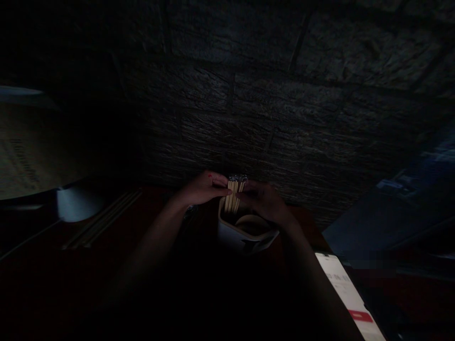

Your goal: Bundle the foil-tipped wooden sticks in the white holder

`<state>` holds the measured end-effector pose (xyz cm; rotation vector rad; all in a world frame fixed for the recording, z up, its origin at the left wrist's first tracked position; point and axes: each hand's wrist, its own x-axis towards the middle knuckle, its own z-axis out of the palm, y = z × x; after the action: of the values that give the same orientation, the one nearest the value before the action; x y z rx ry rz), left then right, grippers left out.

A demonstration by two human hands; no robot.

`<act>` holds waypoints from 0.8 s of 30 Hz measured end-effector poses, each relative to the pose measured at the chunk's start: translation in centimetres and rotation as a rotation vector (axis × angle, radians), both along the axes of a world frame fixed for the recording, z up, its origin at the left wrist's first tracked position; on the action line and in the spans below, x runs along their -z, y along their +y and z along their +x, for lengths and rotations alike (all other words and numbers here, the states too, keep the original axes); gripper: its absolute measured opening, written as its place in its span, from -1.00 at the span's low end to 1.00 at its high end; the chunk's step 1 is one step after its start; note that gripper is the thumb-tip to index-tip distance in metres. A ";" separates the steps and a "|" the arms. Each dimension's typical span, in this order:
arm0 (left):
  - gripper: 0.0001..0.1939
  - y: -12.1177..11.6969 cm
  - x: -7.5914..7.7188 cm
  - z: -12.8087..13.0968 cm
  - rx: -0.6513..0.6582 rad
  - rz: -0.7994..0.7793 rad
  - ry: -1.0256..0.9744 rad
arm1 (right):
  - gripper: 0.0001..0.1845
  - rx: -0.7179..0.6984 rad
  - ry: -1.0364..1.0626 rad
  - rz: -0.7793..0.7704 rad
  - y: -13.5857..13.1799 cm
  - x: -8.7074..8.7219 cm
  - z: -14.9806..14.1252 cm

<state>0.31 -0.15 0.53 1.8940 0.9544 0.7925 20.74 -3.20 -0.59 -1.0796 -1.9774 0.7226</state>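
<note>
In the dim light, a bundle of thin pale wooden sticks (233,196) stands nearly upright, with shiny clear wrapping at its top. My left hand (204,187) pinches the bundle from the left, thumb at the front. From the right, the thumb and fingers of my right hand (266,201) close on the same bundle. The lower ends reach into a white, angular container (232,237) with a light rim and a dark mark on its front. Inside it, beside the sticks, lies a pale round-edged object (251,221) whose kind I cannot make out.
A rough stone-block wall (227,94) rises behind. Several long thin sticks (106,220) lie on the dark table to the left, near a white rounded object (78,204) and a brown printed bag (31,156). A lit phone (346,289) lies at lower right.
</note>
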 end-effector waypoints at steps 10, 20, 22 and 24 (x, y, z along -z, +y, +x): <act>-0.88 0.3 0.7 0.4 -0.003 0.031 -0.040 | -0.85 -0.002 -0.001 0.001 0.1 0.1 0.2; -0.85 0.4 0.8 0.3 0.027 -0.008 -0.051 | -0.84 0.022 -0.038 0.036 0.2 0.3 0.1; -0.86 0.4 0.8 0.2 0.031 -0.006 -0.040 | -0.83 0.019 -0.039 0.031 0.2 0.2 0.1; -0.87 0.4 0.7 0.2 0.026 0.005 -0.027 | -0.82 0.019 -0.036 0.011 0.1 0.2 0.2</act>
<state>0.47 0.21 -0.15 1.8918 0.9103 0.8035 20.94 -3.07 -0.84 -1.1110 -1.9966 0.6857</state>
